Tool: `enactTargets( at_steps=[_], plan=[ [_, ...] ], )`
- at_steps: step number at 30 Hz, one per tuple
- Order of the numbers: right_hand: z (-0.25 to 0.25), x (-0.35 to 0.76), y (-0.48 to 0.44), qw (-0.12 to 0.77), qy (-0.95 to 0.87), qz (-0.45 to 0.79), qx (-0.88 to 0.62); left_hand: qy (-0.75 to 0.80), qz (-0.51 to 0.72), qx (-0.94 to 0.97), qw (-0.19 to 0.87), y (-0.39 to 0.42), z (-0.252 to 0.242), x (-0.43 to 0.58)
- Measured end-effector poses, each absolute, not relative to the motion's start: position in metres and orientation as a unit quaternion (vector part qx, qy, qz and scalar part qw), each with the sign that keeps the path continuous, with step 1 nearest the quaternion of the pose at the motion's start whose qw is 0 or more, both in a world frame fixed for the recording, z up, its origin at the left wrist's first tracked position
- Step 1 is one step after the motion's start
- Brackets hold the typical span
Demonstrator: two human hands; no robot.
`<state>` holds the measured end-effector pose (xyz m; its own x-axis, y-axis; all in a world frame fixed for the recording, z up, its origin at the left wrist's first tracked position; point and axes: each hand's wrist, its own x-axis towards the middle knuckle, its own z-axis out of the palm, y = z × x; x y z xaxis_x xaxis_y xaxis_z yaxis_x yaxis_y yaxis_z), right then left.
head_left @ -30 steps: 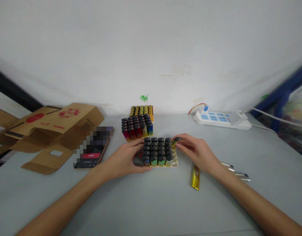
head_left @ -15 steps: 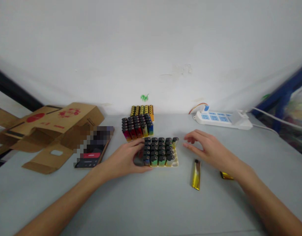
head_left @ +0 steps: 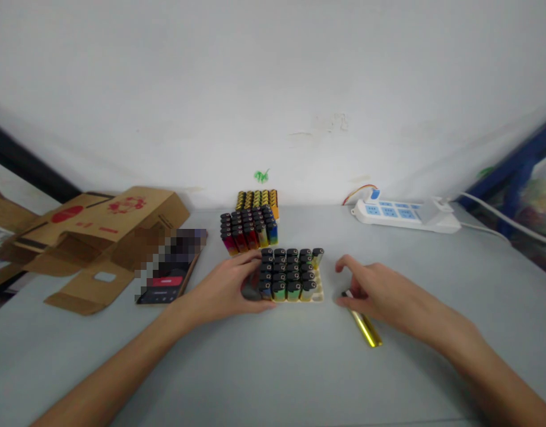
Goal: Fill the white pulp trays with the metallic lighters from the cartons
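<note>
Pos: gold lighter [head_left: 366, 327] flat on table [head_left: 273, 367], just rt of lighter tray [head_left: 318, 295], cap end under R hand [head_left: 380, 293]. Prob light, rigid, glossy shell = slippery. Best pinch across long sides nr black cap. R hand fingers half-curled, thumb tip touching cap end; can't tell if pinch closed. L hand [head_left: 231, 287] clasps tray's left edge, thumb in front, fingers behind.

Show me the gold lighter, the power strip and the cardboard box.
gold lighter [head_left: 366, 330], head view, middle of body.
power strip [head_left: 391, 212], head view, socket face.
cardboard box [head_left: 108, 216], head view, top panel.
</note>
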<state>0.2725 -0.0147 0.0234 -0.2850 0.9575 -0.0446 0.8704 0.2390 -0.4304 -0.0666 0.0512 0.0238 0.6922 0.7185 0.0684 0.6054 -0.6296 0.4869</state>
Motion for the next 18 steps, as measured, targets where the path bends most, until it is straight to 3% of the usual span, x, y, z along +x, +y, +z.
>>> enactTargets(
  at_steps=[6,12,18],
  plan=[
    [0.046,0.265,0.005,0.209,-0.729,0.298,-0.579,0.369,0.14,0.892,0.222,0.052,0.023,-0.067],
    [0.055,0.257,0.001,0.358,-0.561,0.546,-0.508,0.373,0.137,0.89,0.223,0.051,0.024,-0.065],
    [0.05,0.251,0.002,0.481,-0.511,0.565,-0.435,0.373,0.131,0.892,0.219,0.051,0.026,-0.065]
  ],
)
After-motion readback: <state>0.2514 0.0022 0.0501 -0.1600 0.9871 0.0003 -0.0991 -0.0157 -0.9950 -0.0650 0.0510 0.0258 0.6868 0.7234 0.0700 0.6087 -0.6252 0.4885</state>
